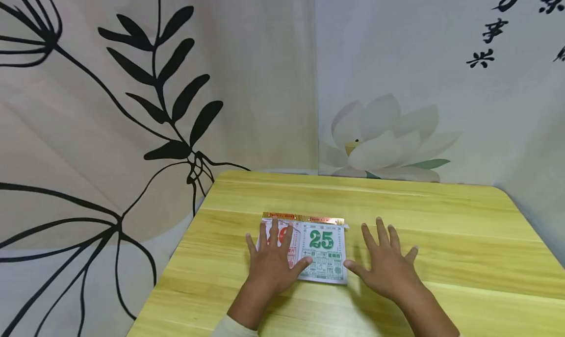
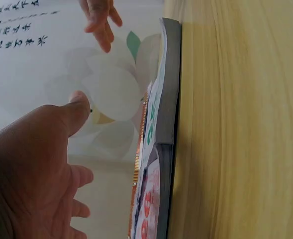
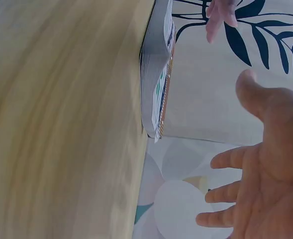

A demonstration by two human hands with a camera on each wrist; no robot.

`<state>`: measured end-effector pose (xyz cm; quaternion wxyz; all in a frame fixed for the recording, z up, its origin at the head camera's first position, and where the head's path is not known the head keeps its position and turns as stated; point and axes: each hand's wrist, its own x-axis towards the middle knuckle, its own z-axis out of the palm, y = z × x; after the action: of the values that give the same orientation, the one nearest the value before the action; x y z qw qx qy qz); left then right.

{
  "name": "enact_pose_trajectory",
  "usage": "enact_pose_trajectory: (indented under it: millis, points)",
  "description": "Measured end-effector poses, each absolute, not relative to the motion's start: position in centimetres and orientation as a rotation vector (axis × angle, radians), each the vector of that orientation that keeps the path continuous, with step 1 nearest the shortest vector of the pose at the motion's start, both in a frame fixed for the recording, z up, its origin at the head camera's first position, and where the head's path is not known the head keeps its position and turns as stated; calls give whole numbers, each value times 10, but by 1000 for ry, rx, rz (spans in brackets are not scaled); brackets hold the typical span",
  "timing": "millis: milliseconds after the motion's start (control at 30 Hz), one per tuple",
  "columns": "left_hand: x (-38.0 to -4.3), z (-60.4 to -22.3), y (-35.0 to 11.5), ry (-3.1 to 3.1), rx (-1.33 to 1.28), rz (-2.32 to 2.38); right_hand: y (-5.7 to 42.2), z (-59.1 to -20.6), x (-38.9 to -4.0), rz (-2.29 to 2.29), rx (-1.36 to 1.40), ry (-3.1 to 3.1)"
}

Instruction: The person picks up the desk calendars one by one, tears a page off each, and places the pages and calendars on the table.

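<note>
As I look down, I see my left hand (image 1: 270,268) over the calendar (image 1: 324,266), with its fingers and thumb spread wide apart. The left wrist view shows a gap between that hand and the paper. My right hand (image 1: 390,273) is up over the table (image 1: 463,239), just to the right of the calendar, and its fingers are spread apart too. Its thumb points at the calendar's side.

The calendar lies on the yellow wood table. It has two fat stacks of pages, side by side. The right one has a big green 25 (image 1: 321,239). The left one has red print (image 1: 282,235), but my fingers hide some of it, so I can't read it all. A shiny gold and red strip (image 1: 309,219) runs along the top.

Behind the table are black leaves (image 1: 183,99) and a pale flower (image 1: 393,145).
</note>
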<state>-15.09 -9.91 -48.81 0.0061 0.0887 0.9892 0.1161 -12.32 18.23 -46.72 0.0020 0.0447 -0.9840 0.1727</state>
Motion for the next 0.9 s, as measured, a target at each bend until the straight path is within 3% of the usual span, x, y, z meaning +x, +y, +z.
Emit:
enact_pose_trajectory:
  millis: [533, 900]
  points:
    - [-163, -489, -88, 2986, 375, 442, 156, -469, -145, 693, 199, -3252]
    - [-212, -490, -74, 2937, 387, 231, 137, -475, -144, 683, 225, -3307]
